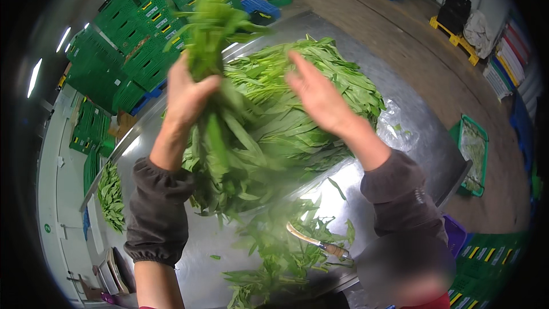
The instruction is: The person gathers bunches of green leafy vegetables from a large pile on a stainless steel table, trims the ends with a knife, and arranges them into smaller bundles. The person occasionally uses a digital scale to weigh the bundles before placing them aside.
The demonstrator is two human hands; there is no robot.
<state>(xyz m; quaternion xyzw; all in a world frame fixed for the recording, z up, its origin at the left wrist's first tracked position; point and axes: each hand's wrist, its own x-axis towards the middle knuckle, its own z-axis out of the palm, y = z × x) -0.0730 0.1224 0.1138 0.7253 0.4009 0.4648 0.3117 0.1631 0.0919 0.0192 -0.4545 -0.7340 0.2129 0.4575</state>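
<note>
My left hand grips a bunch of long-leaved greens, stems up and leaves hanging down, above the metal table. Some of the bunch is smeared by motion. To its right my right hand is raised, palm turned inward, fingers stretched out, holding nothing. Behind and beneath the hands lies a large heap of the same greens, stems toward the left. A hooked knife with a pale curved blade and wooden handle rests nearer me, among loose leaves and trimmings.
Another pile of greens lies at the far left. Tall stacks of green crates stand behind. A green-rimmed crate is on the floor beyond the table's right corner. A purple crate and more green crates stand at the near right.
</note>
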